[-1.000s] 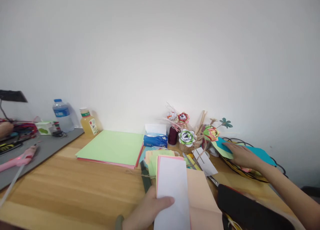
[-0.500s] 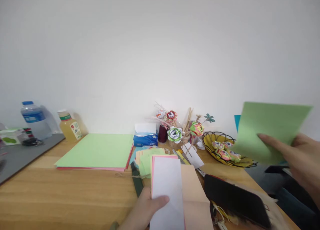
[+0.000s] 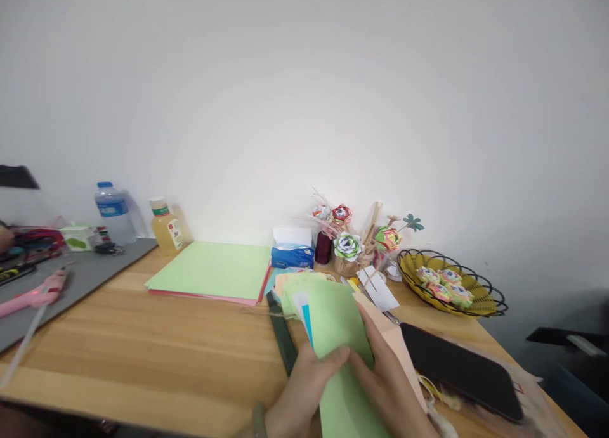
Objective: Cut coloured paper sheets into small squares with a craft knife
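Note:
A light green sheet of paper (image 3: pixel 335 317) lies on top of a stack held near the front of the table. My left hand (image 3: pixel 304 378) grips the stack's left side, its thumb pressed on the green sheet. From the right, my right hand (image 3: pixel 385 374) closes on the same papers, thumb on top and fingers along the edge. A blue paper edge (image 3: pixel 307 324) and a white one show at the left of the green sheet. Under and right of the stack is a peach-coloured sheet (image 3: pixel 404 349). Small green and cream paper pieces (image 3: pixel 290 289) lie just behind.
A larger green paper stack (image 3: pixel 214 270) lies left, beside a tissue pack (image 3: pixel 292 254). Paper flowers (image 3: pixel 348 245) stand behind; a yellow basket (image 3: pixel 413 267) holds more. At right is a black phone-like slab (image 3: pixel 461 368). A pink glue gun (image 3: pixel 42 292) rests on a grey mat (image 3: pixel 95 279).
My right hand has brought the green and blue sheets from over the basket onto the stack in my left hand. The basket and its paper flowers are now uncovered.

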`<state>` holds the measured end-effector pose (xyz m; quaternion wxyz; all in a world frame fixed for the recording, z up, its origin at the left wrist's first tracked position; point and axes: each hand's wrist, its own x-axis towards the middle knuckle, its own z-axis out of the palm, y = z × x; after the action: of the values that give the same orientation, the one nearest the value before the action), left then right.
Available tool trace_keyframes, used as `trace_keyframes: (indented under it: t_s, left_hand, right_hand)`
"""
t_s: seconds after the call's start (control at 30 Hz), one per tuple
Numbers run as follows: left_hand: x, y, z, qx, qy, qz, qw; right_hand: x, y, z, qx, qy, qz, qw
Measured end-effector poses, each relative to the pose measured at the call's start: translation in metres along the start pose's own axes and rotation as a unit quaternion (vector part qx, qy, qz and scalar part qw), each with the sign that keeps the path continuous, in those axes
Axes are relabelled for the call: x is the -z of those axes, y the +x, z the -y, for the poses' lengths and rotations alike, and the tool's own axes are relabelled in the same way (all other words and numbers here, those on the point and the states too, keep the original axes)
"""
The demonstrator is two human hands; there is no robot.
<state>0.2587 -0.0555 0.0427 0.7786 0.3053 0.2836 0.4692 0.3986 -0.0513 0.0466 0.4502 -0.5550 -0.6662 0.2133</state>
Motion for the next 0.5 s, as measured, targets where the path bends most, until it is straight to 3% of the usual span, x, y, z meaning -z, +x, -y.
trace_keyframes:
  t_s: [0.07,0.17,0.23,0.4,0.5]
  left_hand:
    - [0.003,-0.002,0.0,-0.029,-0.007,-0.023,0.999]
    - [0.007,-0.005,-0.001,-0.057,-0.051,-0.038,0.996]
    - [0.009,-0.007,-0.003,-0.074,-0.072,-0.044,0.994]
    - [0.013,-0.016,-0.009,-0.08,-0.085,-0.036,0.992]
    - [0.02,-0.023,-0.014,-0.101,-0.062,-0.011,0.993]
  right_hand:
    - [0.003,-0.006,-0.003,0.004,-0.001,-0.054,0.999]
    - [0.013,-0.013,-0.008,-0.049,-0.001,-0.137,0.989]
    - [0.019,-0.017,-0.008,-0.082,0.027,-0.115,0.99]
    - [0.036,-0.017,0.011,-0.146,0.092,0.059,0.983]
    - [0.046,-0.012,0.026,-0.092,0.096,0.034,0.991]
